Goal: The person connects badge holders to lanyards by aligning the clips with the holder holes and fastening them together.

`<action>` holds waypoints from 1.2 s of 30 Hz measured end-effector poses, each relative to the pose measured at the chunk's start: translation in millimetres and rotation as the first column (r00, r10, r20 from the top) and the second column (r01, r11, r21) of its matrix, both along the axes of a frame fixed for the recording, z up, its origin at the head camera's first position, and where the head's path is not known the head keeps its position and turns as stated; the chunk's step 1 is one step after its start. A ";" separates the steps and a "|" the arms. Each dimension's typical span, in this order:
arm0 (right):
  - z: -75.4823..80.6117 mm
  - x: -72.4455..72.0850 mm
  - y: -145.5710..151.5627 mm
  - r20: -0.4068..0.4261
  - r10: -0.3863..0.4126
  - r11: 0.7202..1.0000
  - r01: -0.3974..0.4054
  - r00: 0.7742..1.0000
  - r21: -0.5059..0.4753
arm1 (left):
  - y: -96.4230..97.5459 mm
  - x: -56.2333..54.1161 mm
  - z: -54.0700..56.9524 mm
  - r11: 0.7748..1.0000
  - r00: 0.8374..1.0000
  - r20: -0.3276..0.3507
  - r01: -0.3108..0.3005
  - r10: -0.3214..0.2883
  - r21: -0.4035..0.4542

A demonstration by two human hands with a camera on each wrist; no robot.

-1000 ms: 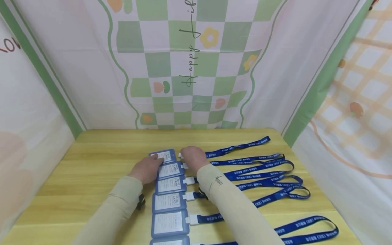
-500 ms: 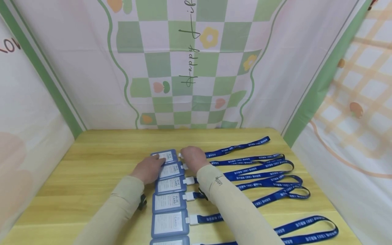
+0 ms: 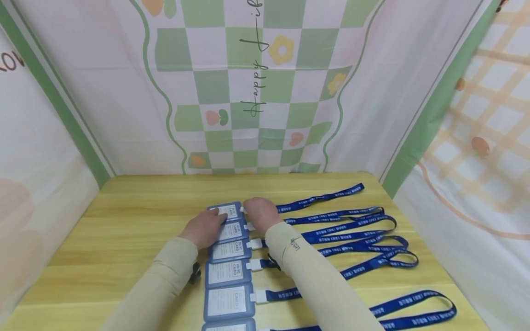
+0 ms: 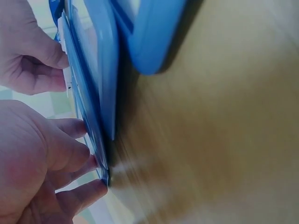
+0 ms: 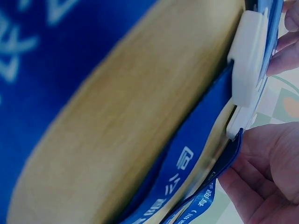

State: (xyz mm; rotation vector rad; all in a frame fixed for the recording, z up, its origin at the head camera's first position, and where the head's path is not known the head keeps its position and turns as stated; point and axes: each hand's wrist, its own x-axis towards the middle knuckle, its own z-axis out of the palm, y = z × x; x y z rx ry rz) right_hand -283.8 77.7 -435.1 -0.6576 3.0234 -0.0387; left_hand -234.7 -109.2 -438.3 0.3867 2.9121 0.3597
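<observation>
My left hand (image 3: 204,229) holds the farthest blue-framed badge holder (image 3: 233,210), its fingertips at the holder's edge in the left wrist view. Beside it my right hand (image 3: 262,215) pinches the white clip end (image 5: 237,123) of the farthest blue lanyard (image 3: 314,200), covering much of it in the head view. The clip sits right at the holder's short side. Nearer me, more badge holders (image 3: 227,272) lie in a column, white cards inside, each with a white clip (image 3: 261,297) on its right side.
Several blue printed lanyards (image 3: 352,236) stretch to the right across the wooden table (image 3: 124,257), some looped over each other. A patterned cloth (image 3: 248,92) hangs behind the table's far edge. Cloth walls (image 3: 455,193) close in both sides.
My left hand has slid the farthest badge holder a little to the right, closer to my right hand. My right hand stays almost where it was.
</observation>
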 end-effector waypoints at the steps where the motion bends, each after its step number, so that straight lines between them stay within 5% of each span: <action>1: 0.3 -0.1 -0.3 0.002 0.000 1.000 0.000 1.000 -0.002 | 0.0 0.1 0.3 1.000 1.000 -0.001 0.000 0.000 -0.001; 24: 5.1 -1.4 -6.8 0.001 0.001 0.998 -0.001 1.000 0.061 | 5.3 1.0 -4.5 1.000 1.000 -0.012 -0.005 0.004 -0.017; 36: 0.3 -4.5 1.5 -0.003 0.035 0.999 -0.035 0.999 -0.017 | 2.7 0.7 -3.4 1.000 1.000 -0.002 0.016 -0.016 -0.010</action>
